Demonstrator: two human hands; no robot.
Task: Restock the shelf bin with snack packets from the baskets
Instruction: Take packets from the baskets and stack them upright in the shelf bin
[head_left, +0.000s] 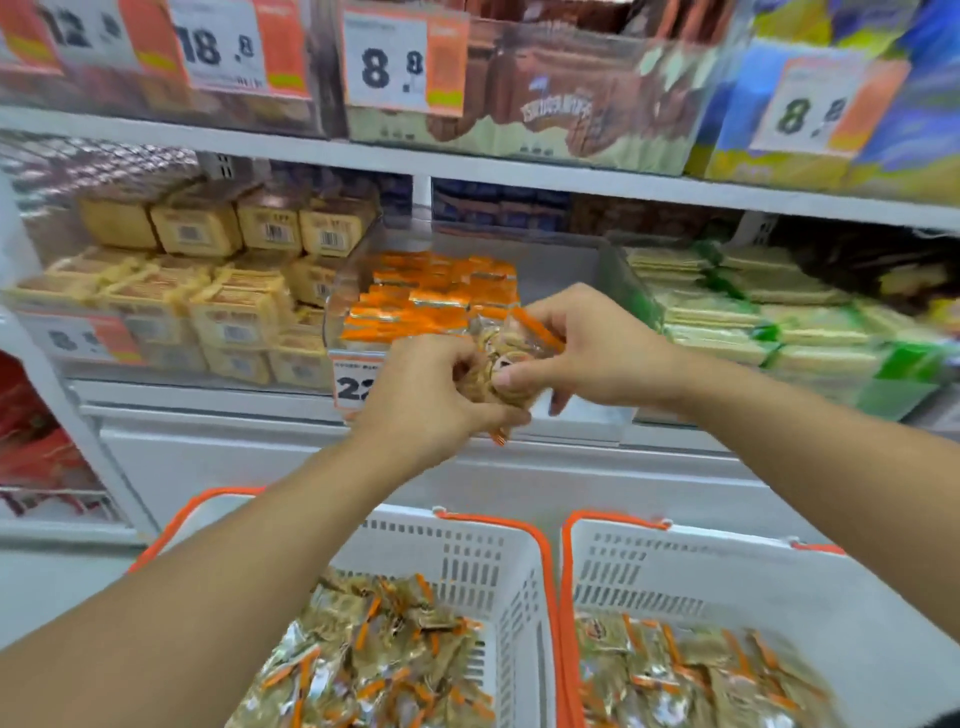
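Filling the store aisle, white shelves (467, 166) blur at twelve o'clock; both hands, left hand (426, 400) and right hand (587, 353), pinch a half-hidden snack packet (511, 345).

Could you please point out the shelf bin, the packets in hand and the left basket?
shelf bin (566, 262): head view, bare clear back wall.
snack packets (511, 348): head view, bundle's middle.
left basket (467, 566): head view, white slotted wall.

Price tags on top shelf bins: "18.8" (221, 49), "8.8" (392, 65), another "8.8" (810, 111). Mid-shelf tag (353, 387) reads "22", rest hidden by left hand (426, 395).
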